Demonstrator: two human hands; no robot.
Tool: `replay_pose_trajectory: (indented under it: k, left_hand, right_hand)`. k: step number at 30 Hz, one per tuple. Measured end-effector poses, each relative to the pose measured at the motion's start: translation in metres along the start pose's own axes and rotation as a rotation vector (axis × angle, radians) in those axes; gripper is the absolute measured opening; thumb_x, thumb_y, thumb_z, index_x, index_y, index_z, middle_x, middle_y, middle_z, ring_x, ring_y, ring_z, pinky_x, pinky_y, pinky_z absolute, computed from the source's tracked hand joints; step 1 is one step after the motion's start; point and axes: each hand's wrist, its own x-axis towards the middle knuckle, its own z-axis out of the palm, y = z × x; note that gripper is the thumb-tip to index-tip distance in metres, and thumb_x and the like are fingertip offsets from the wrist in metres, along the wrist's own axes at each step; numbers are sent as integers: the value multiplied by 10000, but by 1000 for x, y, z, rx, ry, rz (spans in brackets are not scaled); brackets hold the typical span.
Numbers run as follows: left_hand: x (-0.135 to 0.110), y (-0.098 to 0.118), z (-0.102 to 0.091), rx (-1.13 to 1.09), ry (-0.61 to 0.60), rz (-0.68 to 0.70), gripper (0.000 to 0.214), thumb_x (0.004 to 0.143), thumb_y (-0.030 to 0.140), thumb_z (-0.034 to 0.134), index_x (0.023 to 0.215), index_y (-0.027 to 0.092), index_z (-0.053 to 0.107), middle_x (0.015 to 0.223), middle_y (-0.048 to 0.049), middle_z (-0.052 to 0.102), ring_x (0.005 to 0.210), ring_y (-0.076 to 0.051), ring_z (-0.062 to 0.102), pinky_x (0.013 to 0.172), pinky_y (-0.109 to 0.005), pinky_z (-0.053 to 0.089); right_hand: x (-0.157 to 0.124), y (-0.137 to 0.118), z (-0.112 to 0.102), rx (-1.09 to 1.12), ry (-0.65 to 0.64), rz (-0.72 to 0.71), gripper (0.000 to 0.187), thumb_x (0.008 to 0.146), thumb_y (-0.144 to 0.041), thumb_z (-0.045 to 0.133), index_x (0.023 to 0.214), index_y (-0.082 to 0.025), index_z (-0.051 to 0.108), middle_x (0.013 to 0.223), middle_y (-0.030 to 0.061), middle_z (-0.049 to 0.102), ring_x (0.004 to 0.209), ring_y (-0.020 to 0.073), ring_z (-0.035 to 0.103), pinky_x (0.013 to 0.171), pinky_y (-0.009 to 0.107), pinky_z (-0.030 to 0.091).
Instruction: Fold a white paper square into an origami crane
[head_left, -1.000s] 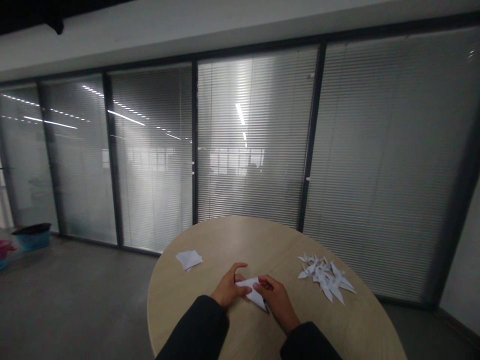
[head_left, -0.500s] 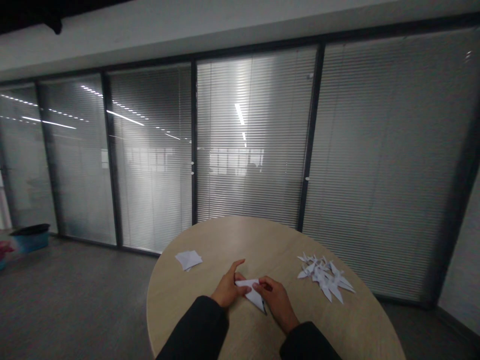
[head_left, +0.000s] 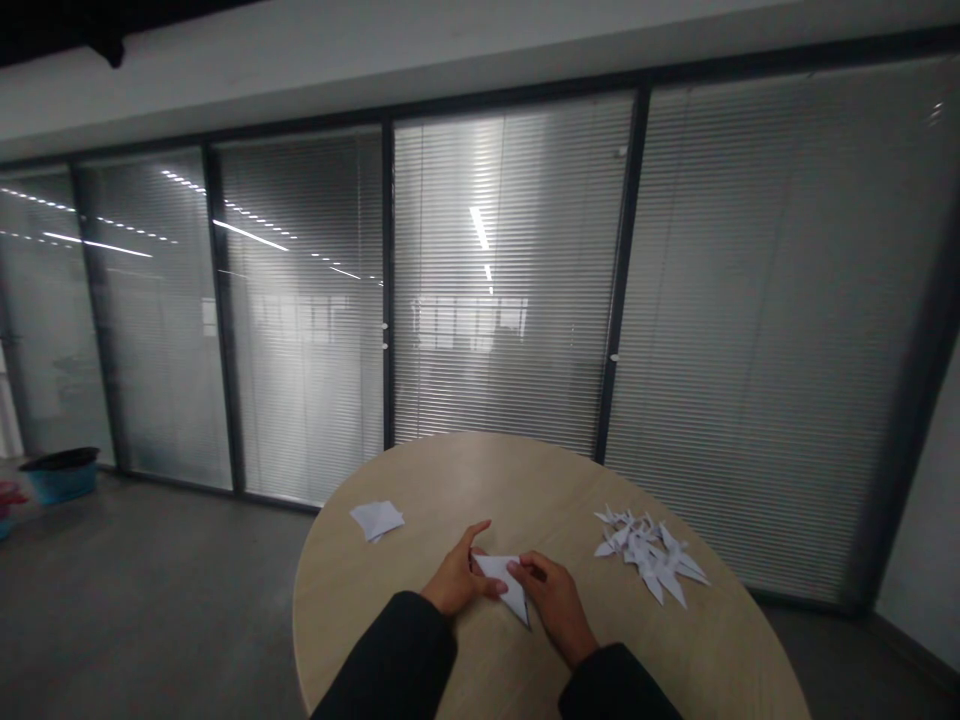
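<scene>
A folded white paper piece (head_left: pixel 507 586), triangular with a point toward me, lies on the round wooden table (head_left: pixel 420 480) between my two hands. My left hand (head_left: pixel 457 575) pinches its left edge with thumb and lower fingers while the index finger sticks up. My right hand (head_left: pixel 551 595) grips the paper's right edge with curled fingers. Both forearms are in dark sleeves.
A heap of several folded white paper shapes (head_left: pixel 651 553) lies on the table to the right. A small stack of white paper squares (head_left: pixel 378 519) sits at the table's left. Glass walls with blinds stand behind; a blue tub (head_left: pixel 63 472) is on the floor far left.
The paper has flattened slightly and its near point has shifted a little between my hands. Both hands stay almost in place.
</scene>
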Motion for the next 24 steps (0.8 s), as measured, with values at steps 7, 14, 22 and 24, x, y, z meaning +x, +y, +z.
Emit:
replay_pose_trajectory:
  k: [7, 14, 22, 24]
  left_hand:
    - [3, -4, 0, -64, -12, 8, 1112, 480, 270, 846, 1393, 137, 226, 531, 100, 517, 476, -95, 505, 530, -234, 442]
    - [1, 0, 1, -22, 9, 25, 1036, 509, 235, 831, 1379, 148, 276, 515, 113, 478, 467, -72, 459, 481, -180, 359]
    - [4, 1, 0, -83, 64, 34, 920, 481, 197, 837, 1297, 172, 413, 530, 110, 484, 483, -75, 483, 511, -193, 368]
    - [4, 2, 0, -116, 75, 37, 758, 466, 233, 850, 1152, 134, 542, 577, 58, 559, 519, -92, 522, 544, -214, 396]
  right_hand:
    - [2, 5, 0, -15, -15, 13, 354, 694, -525, 602, 688, -176, 658, 648, 20, 671, 630, 196, 599, 578, 260, 419]
    - [3, 5, 0, -34, -18, -10, 375, 707, -537, 587, 687, -173, 672, 662, 30, 686, 647, 202, 606, 587, 259, 414]
    - [0, -4, -1, -34, -21, -4, 343, 695, -509, 587, 674, -176, 668, 667, 34, 687, 665, 212, 615, 612, 266, 426]
    - [0, -6, -2, -40, -33, -4, 336, 696, -502, 589, 670, -176, 666, 660, 33, 684, 666, 213, 616, 610, 264, 424]
